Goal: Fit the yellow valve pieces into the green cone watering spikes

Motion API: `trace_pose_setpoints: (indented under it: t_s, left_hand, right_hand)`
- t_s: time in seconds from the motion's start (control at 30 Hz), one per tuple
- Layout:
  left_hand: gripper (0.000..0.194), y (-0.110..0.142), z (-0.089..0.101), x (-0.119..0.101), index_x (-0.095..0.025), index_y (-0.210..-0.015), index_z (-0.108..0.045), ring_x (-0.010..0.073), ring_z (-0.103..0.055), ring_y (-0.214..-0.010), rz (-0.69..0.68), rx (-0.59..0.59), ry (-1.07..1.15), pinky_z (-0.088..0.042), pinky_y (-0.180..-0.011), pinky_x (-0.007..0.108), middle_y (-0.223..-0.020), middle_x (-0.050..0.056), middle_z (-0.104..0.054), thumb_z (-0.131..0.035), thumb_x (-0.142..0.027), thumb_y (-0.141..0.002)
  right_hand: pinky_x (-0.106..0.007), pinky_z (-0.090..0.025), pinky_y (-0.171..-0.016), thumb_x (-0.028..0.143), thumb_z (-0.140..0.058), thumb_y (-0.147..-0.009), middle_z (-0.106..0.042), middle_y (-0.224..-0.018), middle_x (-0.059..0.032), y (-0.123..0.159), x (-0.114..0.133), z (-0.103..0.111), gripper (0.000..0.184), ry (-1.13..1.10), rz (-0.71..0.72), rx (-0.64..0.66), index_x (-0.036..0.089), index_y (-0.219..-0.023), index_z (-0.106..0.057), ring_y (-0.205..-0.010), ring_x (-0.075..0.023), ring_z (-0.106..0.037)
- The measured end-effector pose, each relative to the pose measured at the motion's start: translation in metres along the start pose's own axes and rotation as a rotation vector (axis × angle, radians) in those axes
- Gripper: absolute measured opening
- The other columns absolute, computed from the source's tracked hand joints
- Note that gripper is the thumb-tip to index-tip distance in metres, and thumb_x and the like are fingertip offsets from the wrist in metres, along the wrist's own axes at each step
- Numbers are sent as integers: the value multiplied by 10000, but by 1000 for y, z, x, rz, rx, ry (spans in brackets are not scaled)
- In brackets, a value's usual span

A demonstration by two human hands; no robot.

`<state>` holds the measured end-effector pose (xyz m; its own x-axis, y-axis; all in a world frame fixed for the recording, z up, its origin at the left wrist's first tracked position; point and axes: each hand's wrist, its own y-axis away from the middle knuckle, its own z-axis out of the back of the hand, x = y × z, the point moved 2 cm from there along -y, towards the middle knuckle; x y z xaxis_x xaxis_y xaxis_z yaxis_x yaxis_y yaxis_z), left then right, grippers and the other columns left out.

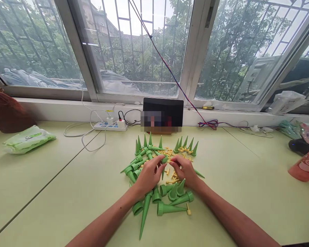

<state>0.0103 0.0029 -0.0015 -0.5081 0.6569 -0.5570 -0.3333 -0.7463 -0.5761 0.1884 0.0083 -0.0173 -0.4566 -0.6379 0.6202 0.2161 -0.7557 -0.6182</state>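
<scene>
Both hands work close together but apart, and through my head view I have the left hand (149, 174) closed on a green spike (164, 159), collar up and point down, probably so its mouth faces the other hand. Just beside it, the right hand (184, 168) pinches, as far as I can tell, a small yellow piece (169, 160) by the fingertips, a grip that suits something so slight. Nearest me, a long spike (144, 215) lies with its point my way, and another spike (168, 208) lies sideways, a yellow T-piece (189, 211) at its tip. Loose yellow pieces (174, 177) lie between my wrists, within easy reach, I judge. Beyond them, a right-hand group of spikes (186, 143) stands on its collars, the wide ends presumably keeping them steady, with yellow bits around their bases. Farther off, a dark tablet (171, 111) leans near the sill, likely for viewing, beside a power strip (110, 127); barred greenery fills the window (144, 58) behind.
</scene>
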Motion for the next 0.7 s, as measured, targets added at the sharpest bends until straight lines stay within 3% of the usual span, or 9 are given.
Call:
trace_pose_setpoints:
  t_s: [0.7]
  left_hand:
    - [195,2,-1,-1,-201,-1128,-603,127,-583,-649,-30,25,36,-485,-659,258,-874,29,-695,-539,-218,-944]
  right_hand:
    - [-258,-340,-535,327,-394,-1020,-450,-586,28,-1,2,0,373,37,26,42,202,-681,-487,-519,-121,-408]
